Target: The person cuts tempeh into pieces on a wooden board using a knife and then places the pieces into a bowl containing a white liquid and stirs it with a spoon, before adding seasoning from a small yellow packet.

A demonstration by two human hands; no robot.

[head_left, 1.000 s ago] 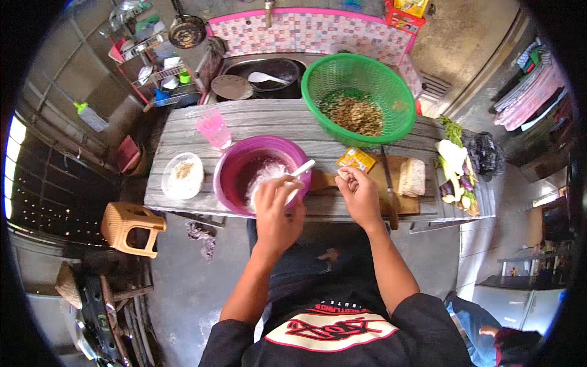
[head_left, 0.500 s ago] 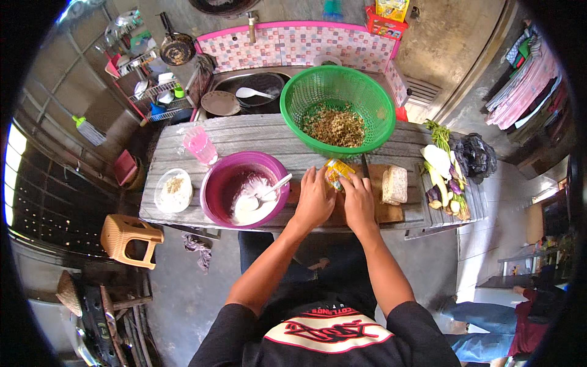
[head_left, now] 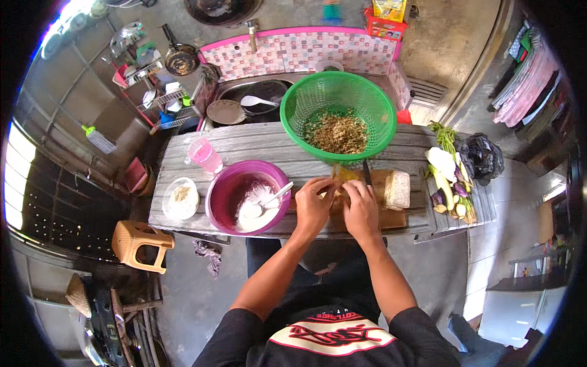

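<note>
Both my hands are together over a wooden cutting board (head_left: 391, 219), fingers closed on a small yellow packet (head_left: 347, 174). My left hand (head_left: 313, 205) pinches its left side and my right hand (head_left: 361, 210) its right side. The fingers partly hide the packet. Just right of it lies a knife (head_left: 367, 173), mostly blade in sight. A pale, speckled block that looks like tempeh (head_left: 397, 191) rests on the board's right part. Left of my hands stands a purple basin (head_left: 215, 211) holding white powder or batter and a spoon (head_left: 282, 191).
Behind my hands stands a green colander (head_left: 382, 134) with a brown crumbly mix. A pink jug (head_left: 205, 156) and a white bowl (head_left: 181, 208) are at left. Vegetables (head_left: 449, 177) and a black plastic bag (head_left: 485, 158) occupy the right end. A stool (head_left: 142, 244) stands on the floor.
My fingers have gone from lying spread on the packet to pinching it from both sides. The view has shifted slightly, and the person at the lower right is now mostly out of view.
</note>
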